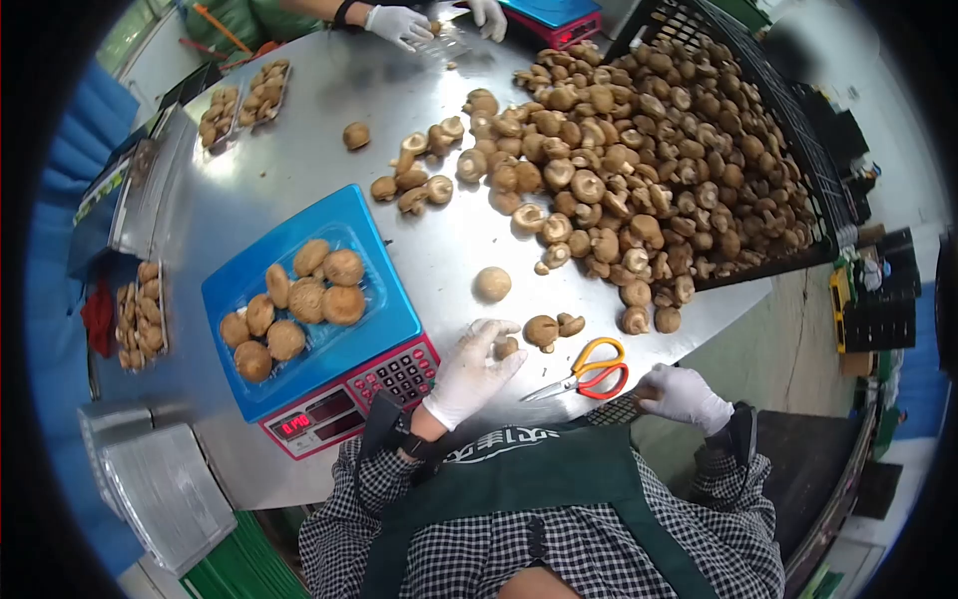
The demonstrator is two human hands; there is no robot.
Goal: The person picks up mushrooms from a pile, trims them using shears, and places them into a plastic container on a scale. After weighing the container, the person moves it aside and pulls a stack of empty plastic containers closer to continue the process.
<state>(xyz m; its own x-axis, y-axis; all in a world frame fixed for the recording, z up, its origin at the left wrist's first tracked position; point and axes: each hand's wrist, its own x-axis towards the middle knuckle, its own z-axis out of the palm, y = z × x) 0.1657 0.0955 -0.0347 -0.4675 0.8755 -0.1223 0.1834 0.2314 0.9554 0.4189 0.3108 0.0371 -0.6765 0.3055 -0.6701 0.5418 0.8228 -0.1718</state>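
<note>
My left hand (473, 373), in a white glove, rests on the metal table beside the scale, its fingers curled round a small mushroom (506, 347). My right hand (687, 396), also gloved, is past the table's front edge, closed on a brownish mushroom (649, 392). Between the hands lie scissors (582, 375) with orange and red handles. A blue scale (389, 299) carries a clear tray (374, 290) of several mushrooms; its red display seems to read 0.190. One pale round mushroom (492, 285) and a couple of brown ones (542, 331) lie near my left hand.
A large mushroom heap (639, 170) spills from a black crate (798, 120) at the right. Across the table (299, 150), another person's gloved hands (399, 26) work near a second scale (559, 12). Filled trays (264, 92) stand at the left; empty trays (165, 489) are stacked lower left.
</note>
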